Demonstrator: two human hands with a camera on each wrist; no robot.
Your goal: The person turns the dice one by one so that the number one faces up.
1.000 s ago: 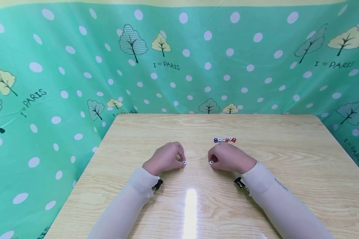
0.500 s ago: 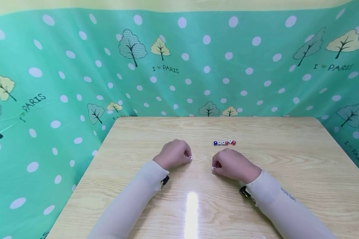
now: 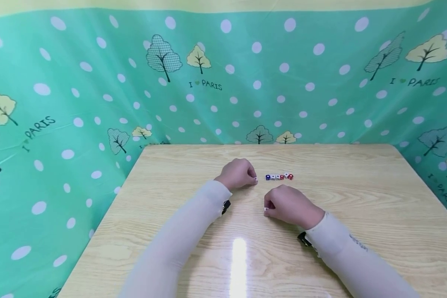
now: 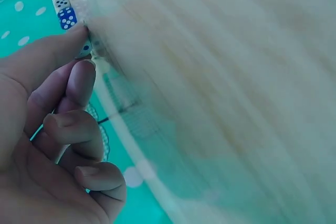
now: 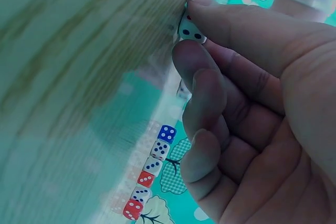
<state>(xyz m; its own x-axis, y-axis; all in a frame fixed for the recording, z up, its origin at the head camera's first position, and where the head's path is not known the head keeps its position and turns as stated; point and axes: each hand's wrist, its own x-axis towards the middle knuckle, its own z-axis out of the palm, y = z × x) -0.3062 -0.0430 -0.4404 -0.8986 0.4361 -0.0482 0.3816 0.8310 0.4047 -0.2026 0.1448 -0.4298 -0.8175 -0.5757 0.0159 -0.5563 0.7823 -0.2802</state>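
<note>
My left hand [image 3: 237, 174] pinches a small white die [image 3: 256, 180] between thumb and index finger, low over the table. It is just left of a row of dice, whose left end is a blue die [image 3: 267, 177]. In the left wrist view the held die [image 4: 84, 51] is mostly covered by the thumb, near the blue die [image 4: 67, 18]. Closer to me, my right hand [image 3: 293, 207] pinches another white die [image 5: 192, 31] with thumb and index finger. White and red dice continue the row, ending in a red die [image 3: 290, 176] on the right.
The wooden table [image 3: 186, 165] runs back to a green curtain [image 3: 216, 54] with dots and trees, which also hangs along the left and right. A bright light reflection [image 3: 239, 265] lies on the tabletop's near part.
My left hand has moved right and away from me with its die, up beside the row. The right hand shifted slightly at first, then stayed still. The row looks unchanged.
</note>
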